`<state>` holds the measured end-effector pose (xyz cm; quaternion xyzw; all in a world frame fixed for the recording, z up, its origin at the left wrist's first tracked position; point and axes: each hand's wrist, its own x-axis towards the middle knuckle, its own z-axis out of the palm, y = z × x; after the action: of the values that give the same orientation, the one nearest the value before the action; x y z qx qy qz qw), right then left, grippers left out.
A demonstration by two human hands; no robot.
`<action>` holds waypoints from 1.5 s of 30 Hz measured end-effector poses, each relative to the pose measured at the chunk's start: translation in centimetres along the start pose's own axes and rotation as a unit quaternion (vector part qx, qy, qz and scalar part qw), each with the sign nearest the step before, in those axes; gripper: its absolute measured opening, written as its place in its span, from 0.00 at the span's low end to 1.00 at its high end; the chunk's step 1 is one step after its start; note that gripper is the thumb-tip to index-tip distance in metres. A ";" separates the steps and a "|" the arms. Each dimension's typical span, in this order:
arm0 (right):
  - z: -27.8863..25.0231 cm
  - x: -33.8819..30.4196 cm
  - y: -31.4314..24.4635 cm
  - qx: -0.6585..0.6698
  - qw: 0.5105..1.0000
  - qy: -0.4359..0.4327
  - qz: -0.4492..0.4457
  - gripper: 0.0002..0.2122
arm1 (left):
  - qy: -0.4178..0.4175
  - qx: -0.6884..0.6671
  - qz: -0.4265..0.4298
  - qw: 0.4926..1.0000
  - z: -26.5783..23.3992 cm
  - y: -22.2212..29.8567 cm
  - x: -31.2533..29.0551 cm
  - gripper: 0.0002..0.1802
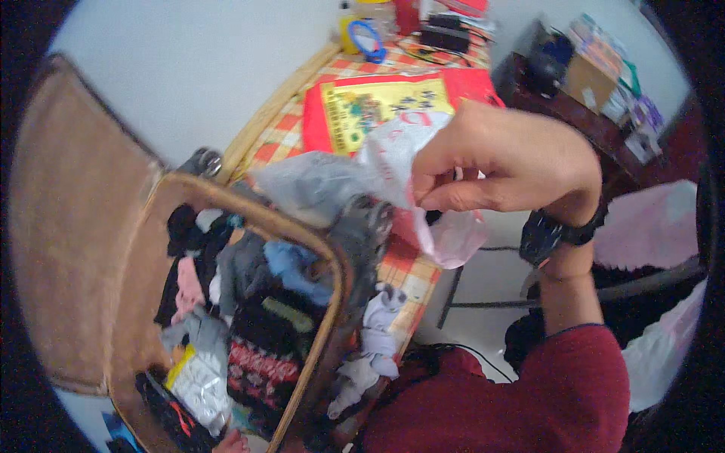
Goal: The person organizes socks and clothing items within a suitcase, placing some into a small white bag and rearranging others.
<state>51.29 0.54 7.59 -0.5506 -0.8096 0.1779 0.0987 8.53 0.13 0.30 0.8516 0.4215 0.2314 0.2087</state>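
Note:
My right hand (495, 162) is raised over the table, its fingers pinched on a thin plastic bag (325, 181). The bag is whitish and see-through with red print, and it hangs down to the left toward the suitcase rim. An open suitcase (249, 215) with brown lining stands at the left, its lid (75, 226) swung out. Folded and loose clothes (264, 325) fill it, with a silver and yellow packet (200, 385) among them. At the lower edge, a little of my left hand (232, 444) shows by the packet; most of its fingers are out of sight.
A red and yellow printed bag (377, 109) lies on the checked tablecloth (411, 275). Pale socks (377, 332) lie beside the suitcase. At the back are a blue ring (368, 41) and a black box (445, 34). A cardboard box (593, 79) sits on dark furniture at the right.

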 end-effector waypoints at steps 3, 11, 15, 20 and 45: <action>4.7 -5.8 2.6 0.077 0.979 0.111 0.155 0.06 | -0.027 0.012 -0.004 1.000 0.6 -0.6 0.9 0.13; 19.6 -7.4 10.0 -0.004 0.911 0.295 0.288 0.15 | -0.053 0.018 -0.078 0.995 1.3 0.2 1.3 0.13; 21.3 -5.0 10.9 -0.042 0.898 0.245 0.363 0.22 | -0.049 0.020 -0.101 0.994 1.4 0.0 1.3 0.11; 22.3 -4.6 12.3 0.003 0.897 0.283 0.339 0.19 | -0.022 0.000 -0.128 0.991 1.9 0.3 1.4 0.09; 20.4 -6.7 13.6 0.609 0.584 0.467 0.264 0.09 | -0.020 -0.003 -0.140 0.990 1.8 -0.3 1.3 0.10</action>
<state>58.13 -4.87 -16.30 -0.5584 -0.1727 0.3662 0.7241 10.09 1.06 -1.08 0.7877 0.5320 0.1843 0.2502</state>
